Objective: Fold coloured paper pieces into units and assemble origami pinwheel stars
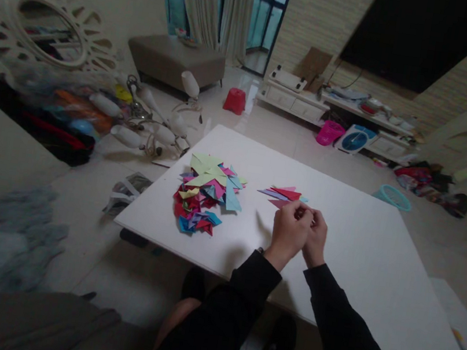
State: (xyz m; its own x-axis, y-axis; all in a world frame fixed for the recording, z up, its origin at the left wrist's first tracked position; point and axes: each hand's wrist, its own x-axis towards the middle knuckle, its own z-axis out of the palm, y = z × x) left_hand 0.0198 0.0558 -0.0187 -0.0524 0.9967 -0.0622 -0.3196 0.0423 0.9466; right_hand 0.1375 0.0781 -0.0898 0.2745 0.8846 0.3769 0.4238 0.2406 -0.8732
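Note:
My left hand (291, 227) and my right hand (316, 237) are held together above the white table (359, 275), fingers curled in a pinch. Whatever lies between the fingertips is too small and too hidden to make out. Just beyond them is a small group of folded paper pieces (285, 194) in red, pink, purple and light blue. To the left of my hands sits a bigger heap of folded coloured papers (204, 194). Pale green pieces (206, 168) lie on top of it, with blue, red and pink ones lower down.
Past the table's far edge stand a red stool (234, 100), a pink basket (330, 133) and a blue-fronted fan (355, 139). A chandelier-like lamp (153, 122) rests on the floor at the left. A light blue basket (393, 197) is behind the table's right side.

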